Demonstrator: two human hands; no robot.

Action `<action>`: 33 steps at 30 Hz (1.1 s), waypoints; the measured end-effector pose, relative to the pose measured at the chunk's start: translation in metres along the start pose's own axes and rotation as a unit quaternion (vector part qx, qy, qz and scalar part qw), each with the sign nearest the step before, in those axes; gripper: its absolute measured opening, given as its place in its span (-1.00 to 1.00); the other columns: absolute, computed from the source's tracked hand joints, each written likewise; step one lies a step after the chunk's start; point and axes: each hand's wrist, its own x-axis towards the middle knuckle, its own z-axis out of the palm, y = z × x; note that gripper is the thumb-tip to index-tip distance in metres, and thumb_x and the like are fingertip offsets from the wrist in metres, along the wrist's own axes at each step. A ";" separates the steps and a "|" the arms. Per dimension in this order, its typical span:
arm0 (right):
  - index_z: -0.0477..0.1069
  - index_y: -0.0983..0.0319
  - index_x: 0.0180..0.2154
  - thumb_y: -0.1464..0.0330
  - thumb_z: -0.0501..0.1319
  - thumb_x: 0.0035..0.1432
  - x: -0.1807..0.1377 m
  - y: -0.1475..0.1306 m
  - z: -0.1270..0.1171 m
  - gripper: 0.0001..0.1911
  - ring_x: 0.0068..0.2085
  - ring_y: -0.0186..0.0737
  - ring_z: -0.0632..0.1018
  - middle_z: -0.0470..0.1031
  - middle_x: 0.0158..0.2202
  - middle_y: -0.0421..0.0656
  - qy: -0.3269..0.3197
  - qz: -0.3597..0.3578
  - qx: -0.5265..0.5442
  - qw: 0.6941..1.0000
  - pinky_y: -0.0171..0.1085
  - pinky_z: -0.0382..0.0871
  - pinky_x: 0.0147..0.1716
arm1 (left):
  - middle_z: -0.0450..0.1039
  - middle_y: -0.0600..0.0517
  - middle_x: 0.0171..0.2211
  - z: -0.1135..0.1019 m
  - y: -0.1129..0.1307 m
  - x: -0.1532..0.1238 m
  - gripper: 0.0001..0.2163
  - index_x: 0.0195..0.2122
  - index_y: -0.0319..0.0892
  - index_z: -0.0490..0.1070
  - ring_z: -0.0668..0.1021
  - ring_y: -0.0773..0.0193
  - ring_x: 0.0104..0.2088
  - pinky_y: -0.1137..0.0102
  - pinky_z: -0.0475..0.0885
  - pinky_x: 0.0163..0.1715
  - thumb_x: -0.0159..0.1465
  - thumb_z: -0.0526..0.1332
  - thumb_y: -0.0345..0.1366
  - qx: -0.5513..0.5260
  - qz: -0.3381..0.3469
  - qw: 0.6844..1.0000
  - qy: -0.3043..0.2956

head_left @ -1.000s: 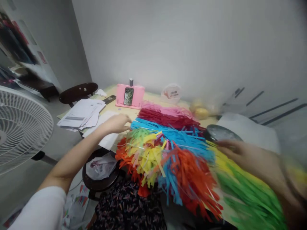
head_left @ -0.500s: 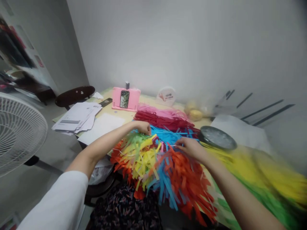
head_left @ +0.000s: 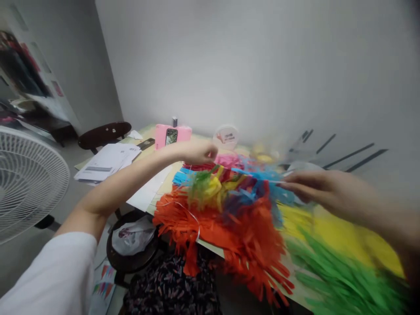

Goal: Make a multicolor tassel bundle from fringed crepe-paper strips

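My left hand (head_left: 201,152) is closed in a pinch above the table, at one end of a thin white string. Opposite it, my right hand (head_left: 316,187), blurred, pinches the string (head_left: 275,182) between thumb and fingers. From the taut stretch between them hang fringed paper tassels (head_left: 213,186) in green, yellow and blue, smeared by motion. Orange fringed paper (head_left: 210,223) lies below, spilling over the table's front edge, with a loose loop of white string on it. Pink and dark red fringes lie behind.
Green fringe (head_left: 354,275) and yellow paper (head_left: 341,232) cover the right side. A pink stand with a phone (head_left: 171,136), a round clear container (head_left: 225,136) and a paper stack (head_left: 106,161) are at the back. A white fan (head_left: 29,183) stands left; a stool (head_left: 131,262) bears a plastic bag.
Both hands have risen and spread apart, the right one moving right. The coloured tassels have lifted off the orange fringe with the string.
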 end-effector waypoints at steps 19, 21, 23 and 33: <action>0.53 0.20 -0.38 -0.03 0.41 -0.08 -0.033 -0.043 0.013 -0.57 -0.33 -0.18 0.58 0.58 -0.39 -0.13 0.043 0.061 0.420 0.905 -0.23 0.51 -0.28 | 0.42 0.07 -0.54 0.070 0.058 0.006 -0.70 -0.47 -0.19 0.40 0.41 0.32 -0.52 0.43 0.17 -0.50 0.21 0.17 -0.04 -0.134 0.063 0.987 0.066; 0.53 0.19 -0.38 0.00 0.42 -0.05 -0.036 -0.041 0.016 -0.60 -0.33 -0.19 0.59 0.58 -0.39 -0.14 0.042 0.056 0.440 0.895 -0.25 0.52 -0.28 | 0.38 0.08 -0.55 0.071 0.059 0.008 -0.69 -0.47 -0.18 0.37 0.38 0.32 -0.52 0.42 0.14 -0.50 0.19 0.20 -0.01 -0.121 0.069 0.985 0.098; 0.53 0.18 -0.37 0.03 0.43 -0.04 -0.038 -0.037 0.018 -0.63 -0.34 -0.21 0.59 0.58 -0.40 -0.15 0.053 0.055 0.446 0.892 -0.29 0.52 -0.30 | 0.32 0.10 -0.58 0.069 0.059 0.009 -0.70 -0.53 -0.18 0.30 0.33 0.35 -0.54 0.42 0.11 -0.52 0.19 0.19 -0.06 -0.128 0.072 0.984 0.103; 0.53 0.17 -0.43 -0.01 0.48 -0.19 -0.044 -0.004 0.024 -0.58 -0.36 -0.22 0.55 0.56 -0.40 -0.16 0.140 0.127 0.468 0.863 -0.31 0.47 -0.34 | 0.12 0.14 -0.71 0.046 0.038 0.010 -0.57 -0.59 -0.20 0.38 0.23 0.39 -0.65 0.39 0.12 -0.59 0.27 0.14 0.03 -0.272 -0.082 0.959 0.005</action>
